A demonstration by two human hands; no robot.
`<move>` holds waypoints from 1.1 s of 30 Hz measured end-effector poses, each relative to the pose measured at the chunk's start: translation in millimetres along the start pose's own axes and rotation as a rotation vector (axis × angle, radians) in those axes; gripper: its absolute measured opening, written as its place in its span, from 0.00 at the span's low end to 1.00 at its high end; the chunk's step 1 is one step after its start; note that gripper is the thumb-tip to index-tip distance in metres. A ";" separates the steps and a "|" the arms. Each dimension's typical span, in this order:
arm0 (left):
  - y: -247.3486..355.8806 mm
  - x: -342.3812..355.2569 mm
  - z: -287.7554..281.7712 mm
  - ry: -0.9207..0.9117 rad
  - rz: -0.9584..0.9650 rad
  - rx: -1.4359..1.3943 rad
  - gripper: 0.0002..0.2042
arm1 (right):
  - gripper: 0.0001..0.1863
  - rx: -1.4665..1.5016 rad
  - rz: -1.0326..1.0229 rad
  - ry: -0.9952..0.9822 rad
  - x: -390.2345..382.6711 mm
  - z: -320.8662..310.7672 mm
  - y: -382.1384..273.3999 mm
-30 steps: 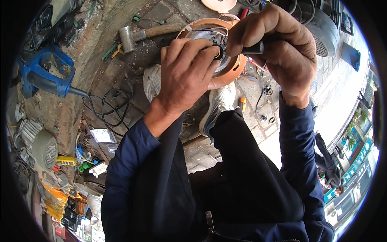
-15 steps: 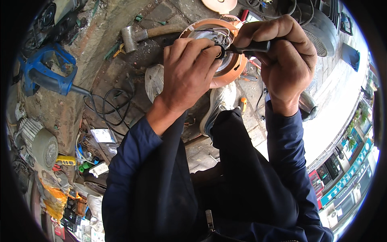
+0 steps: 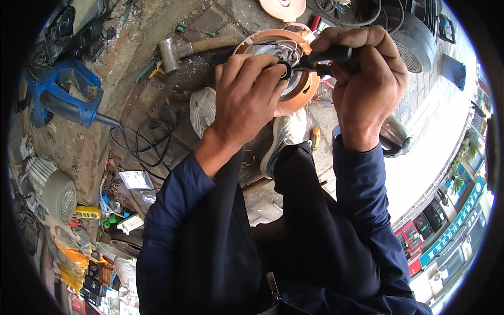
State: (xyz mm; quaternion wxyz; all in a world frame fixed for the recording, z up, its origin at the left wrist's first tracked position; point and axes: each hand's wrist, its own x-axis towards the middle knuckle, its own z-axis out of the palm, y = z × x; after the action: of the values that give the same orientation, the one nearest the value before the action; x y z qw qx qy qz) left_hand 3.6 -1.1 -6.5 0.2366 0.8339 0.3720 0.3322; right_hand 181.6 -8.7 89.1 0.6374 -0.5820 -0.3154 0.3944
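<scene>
My left hand (image 3: pixel 247 97) is closed on a small black ring-shaped part (image 3: pixel 286 70), held over an open round orange housing (image 3: pixel 302 94). Inside the housing, silver metal and thin wires show, partly hidden by my fingers. In my closed right hand (image 3: pixel 367 79) is a black-handled tool (image 3: pixel 336 54). Two dark handle pieces show and its narrow end meets the black part; whether it is pliers I cannot tell. The housing stands on the ground just beyond my shoes (image 3: pixel 286 136).
A hammer (image 3: pixel 169 55) lies left of the housing, and a pink round cover (image 3: pixel 283 8) beyond it. On the left are a blue power tool (image 3: pixel 63 94) with its black cable (image 3: pixel 139 142) and a grey motor (image 3: pixel 60 194). A yellow-handled tool (image 3: pixel 315 139) lies near my right shoe.
My right hand has shifted slightly left and turned, tilting the tool so a second dark handle piece shows. My left hand keeps its grip on the black part, nearly still.
</scene>
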 end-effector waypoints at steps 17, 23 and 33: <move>3.9 9.2 -7.4 -0.071 0.017 0.008 0.18 | 0.17 0.103 -0.008 -0.169 -40.8 -92.9 -65.5; 36.3 35.9 -40.2 -0.168 0.033 -0.057 0.19 | 0.18 -0.682 0.677 0.179 -128.6 -170.8 63.7; 174.3 76.6 -83.4 -0.304 0.226 -0.809 0.13 | 0.25 -1.226 0.895 0.268 -216.0 -295.4 201.9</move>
State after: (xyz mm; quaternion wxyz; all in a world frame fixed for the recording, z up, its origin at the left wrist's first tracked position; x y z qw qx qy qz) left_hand 61.9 -35.8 189.9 0.5581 0.7488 0.0798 0.3484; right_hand 302.8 -340.0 -135.2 0.0132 -0.9461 -0.1321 0.2955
